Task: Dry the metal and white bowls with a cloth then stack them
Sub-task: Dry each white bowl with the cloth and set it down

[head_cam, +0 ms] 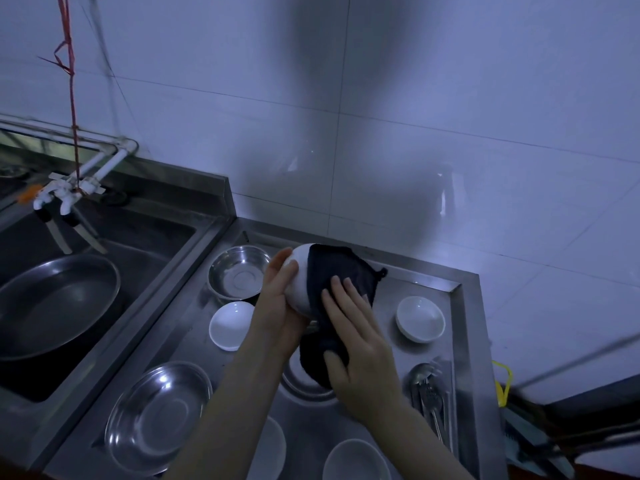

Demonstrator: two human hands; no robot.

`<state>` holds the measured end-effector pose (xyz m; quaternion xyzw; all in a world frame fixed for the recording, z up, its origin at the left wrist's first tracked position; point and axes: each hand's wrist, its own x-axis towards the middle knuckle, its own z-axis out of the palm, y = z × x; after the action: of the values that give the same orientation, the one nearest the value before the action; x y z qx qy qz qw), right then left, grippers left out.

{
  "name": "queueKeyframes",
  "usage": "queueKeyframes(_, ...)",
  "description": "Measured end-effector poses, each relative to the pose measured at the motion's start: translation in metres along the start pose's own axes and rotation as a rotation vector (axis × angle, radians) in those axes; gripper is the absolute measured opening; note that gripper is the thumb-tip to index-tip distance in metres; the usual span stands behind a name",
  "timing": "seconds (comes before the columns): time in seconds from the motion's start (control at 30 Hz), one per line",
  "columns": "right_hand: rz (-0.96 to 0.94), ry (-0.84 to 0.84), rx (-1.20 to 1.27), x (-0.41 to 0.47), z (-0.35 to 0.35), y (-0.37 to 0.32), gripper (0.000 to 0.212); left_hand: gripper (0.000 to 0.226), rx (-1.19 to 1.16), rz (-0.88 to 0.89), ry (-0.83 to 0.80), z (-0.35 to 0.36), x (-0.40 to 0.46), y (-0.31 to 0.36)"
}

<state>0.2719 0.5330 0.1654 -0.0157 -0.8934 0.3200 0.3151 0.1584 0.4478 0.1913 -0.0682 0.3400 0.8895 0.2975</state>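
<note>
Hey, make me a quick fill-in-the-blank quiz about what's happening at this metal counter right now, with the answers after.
1. The left hand holds a ____ bowl.
2. The right hand presses a dark ____ against that bowl.
3. The big pan lies in the ____, left of the counter.
4. The spoons lie at the counter's ____ edge.

Answers: white; cloth; sink; right

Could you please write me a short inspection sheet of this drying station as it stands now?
Surface: steel counter, beside a sink.
Job's things: white bowl held up, dark cloth over it; metal bowl, metal plate and white bowl at right unstacked.
Clutter: cutlery.
Grips: left hand holds the bowl; right hand presses the cloth.
Cables: red string above the taps.
Surroundings: tiled wall.
</note>
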Motion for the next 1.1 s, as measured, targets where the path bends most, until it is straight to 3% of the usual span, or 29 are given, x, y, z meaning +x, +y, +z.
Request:
queueKeyframes(0.13,0.062,0.053,0.090,-0.003,0.002,-0.001,0.068,0.015,-0.013,-0.027,-0.020,-0.002,-0.001,-0.003)
queueKeyframes(0.23,0.325,0.073,0.295,0.007,-0.008,0.006,0.071,0.026,0.058,0.004,-0.077,-0.003,-0.007,0.004)
queueKeyframes(0.33,0.465,-0.110,0.380,0.029,-0.031,0.021,0.071,0.041,0.247,-0.004,-0.146,-0.004,-0.013,0.015)
queueKeyframes(0.4,0.403,-0.230,0.319,0.045,-0.042,0.023,0.072,0.049,0.297,-0.017,-0.138,-0.004,-0.013,0.019)
queueKeyframes(0.5,0.234,-0.373,0.179,0.065,-0.046,0.017,0.077,0.038,0.217,-0.101,-0.156,0.011,-0.019,0.024)
queueKeyframes(0.63,-0.080,-0.500,-0.033,0.065,-0.032,-0.003,0.071,0.064,0.151,-0.159,-0.164,0.012,-0.021,0.021)
queueKeyframes(0.7,-0.126,-0.504,-0.114,0.063,-0.025,-0.010,0.069,0.069,0.183,-0.141,-0.154,0.007,-0.020,0.017)
queueKeyframes(0.83,0.178,-0.480,-0.023,0.084,-0.030,-0.004,0.068,0.063,0.317,-0.159,-0.092,0.006,-0.020,0.011)
queueKeyframes(0.93,0.418,-0.471,0.186,0.093,-0.035,0.000,0.069,0.059,0.372,-0.043,-0.082,0.001,-0.018,0.006)
queueKeyframes(1.0,0.510,-0.424,0.256,0.090,-0.035,0.004,0.070,0.063,0.392,0.011,-0.120,0.001,-0.020,0.005)
queueKeyframes(1.1,0.610,-0.336,0.312,0.080,-0.031,0.010,0.056,0.059,0.338,0.030,-0.113,0.001,-0.019,0.005)
